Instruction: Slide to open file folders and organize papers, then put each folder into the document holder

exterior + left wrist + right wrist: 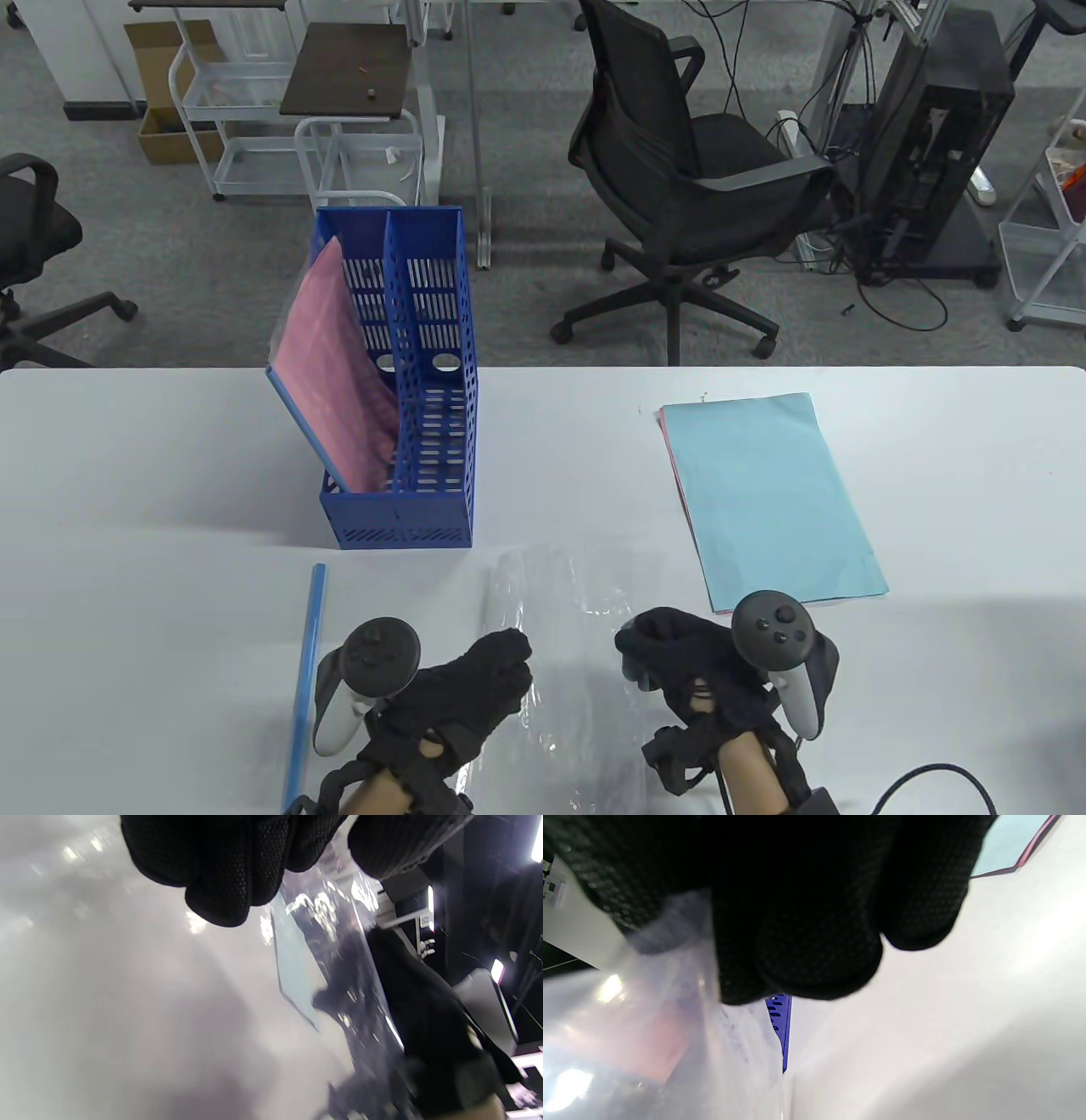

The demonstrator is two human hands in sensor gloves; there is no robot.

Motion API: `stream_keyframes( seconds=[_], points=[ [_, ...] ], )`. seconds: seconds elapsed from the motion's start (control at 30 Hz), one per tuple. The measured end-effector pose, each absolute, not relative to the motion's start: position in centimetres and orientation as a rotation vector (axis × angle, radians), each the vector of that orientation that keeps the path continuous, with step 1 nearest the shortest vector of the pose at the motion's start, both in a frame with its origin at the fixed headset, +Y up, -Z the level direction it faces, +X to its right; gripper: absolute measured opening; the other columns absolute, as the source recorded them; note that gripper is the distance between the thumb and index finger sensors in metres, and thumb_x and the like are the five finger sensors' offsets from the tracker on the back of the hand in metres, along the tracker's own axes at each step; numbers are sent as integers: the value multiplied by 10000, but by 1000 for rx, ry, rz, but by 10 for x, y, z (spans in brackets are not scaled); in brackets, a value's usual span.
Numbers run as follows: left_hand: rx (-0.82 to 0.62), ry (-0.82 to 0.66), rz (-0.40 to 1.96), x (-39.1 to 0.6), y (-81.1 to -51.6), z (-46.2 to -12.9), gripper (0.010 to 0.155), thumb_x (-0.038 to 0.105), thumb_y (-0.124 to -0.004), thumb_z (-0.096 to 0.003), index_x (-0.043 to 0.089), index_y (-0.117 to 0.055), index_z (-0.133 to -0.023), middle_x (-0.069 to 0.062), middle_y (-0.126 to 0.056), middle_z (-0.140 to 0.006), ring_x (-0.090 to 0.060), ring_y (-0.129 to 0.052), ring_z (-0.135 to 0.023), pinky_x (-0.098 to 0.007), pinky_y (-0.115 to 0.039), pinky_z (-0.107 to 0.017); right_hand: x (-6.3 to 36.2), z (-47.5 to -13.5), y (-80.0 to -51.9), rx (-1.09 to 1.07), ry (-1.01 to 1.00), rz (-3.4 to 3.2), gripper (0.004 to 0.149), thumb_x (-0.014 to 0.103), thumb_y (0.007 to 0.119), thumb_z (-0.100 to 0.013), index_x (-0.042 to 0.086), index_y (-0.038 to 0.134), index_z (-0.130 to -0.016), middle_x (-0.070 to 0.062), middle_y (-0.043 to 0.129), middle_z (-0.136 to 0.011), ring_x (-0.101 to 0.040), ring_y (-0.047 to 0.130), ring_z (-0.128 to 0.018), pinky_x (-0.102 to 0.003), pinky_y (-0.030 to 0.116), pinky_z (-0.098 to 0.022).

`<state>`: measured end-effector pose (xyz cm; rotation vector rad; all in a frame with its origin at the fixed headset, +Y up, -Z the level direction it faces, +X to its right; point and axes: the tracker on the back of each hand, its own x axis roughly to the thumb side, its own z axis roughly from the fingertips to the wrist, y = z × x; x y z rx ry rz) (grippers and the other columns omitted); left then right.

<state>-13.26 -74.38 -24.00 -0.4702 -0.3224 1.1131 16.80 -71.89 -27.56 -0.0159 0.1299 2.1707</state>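
A clear plastic file folder (568,628) lies near the table's front edge between my two hands. My left hand (496,675) has curled fingers on the folder's left edge, and in the left wrist view fingers and thumb pinch the clear sheet (339,955). My right hand (666,658) grips the folder's right edge, its fingers curled over the plastic (670,1027). The folder's blue slide bar (305,679) lies loose on the table, left of my left hand. A stack of light blue paper (768,497) with pink sheets beneath lies to the right. The blue document holder (428,509) stands behind, with a pink-filled folder (339,390) in its left compartment.
The holder's right compartment (428,365) holds nothing I can see. Beyond the table's far edge stand a black office chair (679,170), carts and a computer tower (933,153). White table surface (976,475) stretches right of the paper stack.
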Motion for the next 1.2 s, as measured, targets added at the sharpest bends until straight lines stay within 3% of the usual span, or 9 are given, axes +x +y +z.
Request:
stream_keyframes(
  seconds=[0.1,0.27,0.5,0.7,0.9,1.2],
  points=[
    [-533,-361,1105,-121,-744,-235,740,547,-772,-475,220,-578,-1110,-148,-776,-1054,-361,-977,-817,-536,-799,-621,153,-271,-721,8,118,2184,422,512,924,-292,215,976,-587,42,1075,-395,-132,1051,-270,-396,911,-397],
    [-544,-341,1064,-112,-748,-231,871,598,-778,-461,124,-459,-1117,-178,-697,-1077,-360,-979,-813,-534,-805,-617,129,-265,-728,49,101,2167,439,529,918,-272,219,974,-578,50,1076,-378,-124,1051,-252,-389,917,-386],
    [-510,-285,1035,-108,-747,-225,918,585,-849,-430,78,-465,-1093,-143,-769,-1018,-297,-1035,-728,-494,-847,-568,104,-260,-736,139,147,2088,454,532,902,-267,214,968,-584,51,1077,-386,-125,1057,-259,-388,921,-388],
    [-424,-169,1022,-116,-749,-225,768,478,-872,-432,82,-620,-1040,-104,-924,-857,-217,-1110,-555,-440,-908,-467,99,-266,-747,170,255,2009,458,523,900,-271,208,965,-598,43,1082,-401,-132,1064,-274,-393,920,-396],
    [-375,-118,1075,-130,-748,-228,556,392,-776,-478,100,-772,-951,-68,-1040,-685,-165,-1154,-377,-403,-949,-359,108,-274,-741,178,249,2027,438,505,905,-288,212,963,-607,43,1077,-419,-135,1059,-287,-396,911,-409],
    [-262,4,1094,-194,-728,-241,491,453,-774,-478,126,-953,-797,-62,-1107,-542,-180,-1144,-252,-421,-937,-295,185,-290,-721,-23,128,2206,425,472,900,-318,194,956,-635,19,1070,-448,-171,1048,-326,-431,885,-435]
  ],
)
